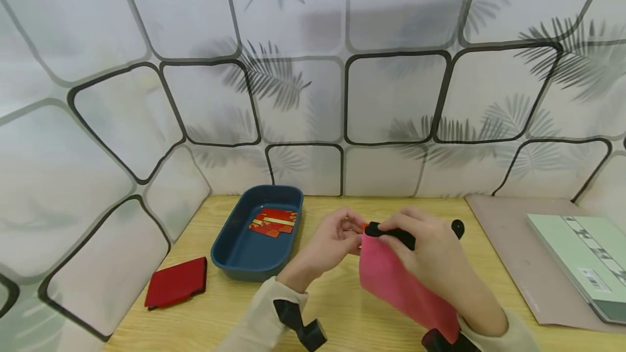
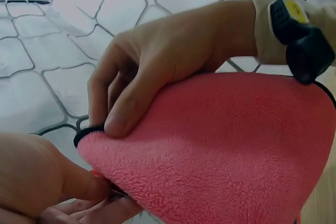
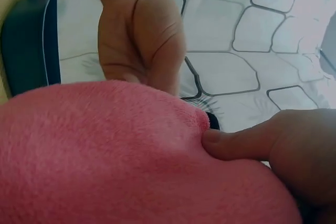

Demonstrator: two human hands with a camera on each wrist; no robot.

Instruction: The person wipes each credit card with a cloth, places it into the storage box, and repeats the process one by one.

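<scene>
A plush pink cloth [image 2: 226, 145] with a black trimmed edge hangs from my right hand [image 1: 430, 249], whose thumb and fingers pinch its top edge. Along that edge lies a long black-handled tool [image 1: 398, 234]; its rounded end shows beyond the right hand. My left hand [image 1: 335, 238] is at the cloth's left corner, thumb and fingers together on a thin piece with an orange-red bit [image 2: 96, 173], seemingly the tool's other end. The cloth and fingers hide most of it, so its exact kind cannot be told. In the right wrist view the right thumb [image 3: 231, 142] presses the cloth.
On the wooden table [image 1: 337, 308], a blue tray [image 1: 239, 249] holds red-and-gold cards [image 1: 274, 221]. A flat red item with dark edges [image 1: 176, 282] lies at the left. At the right, a pale green book or box [image 1: 577, 254] rests on a beige mat [image 1: 518, 265]. Patterned curtains surround the table.
</scene>
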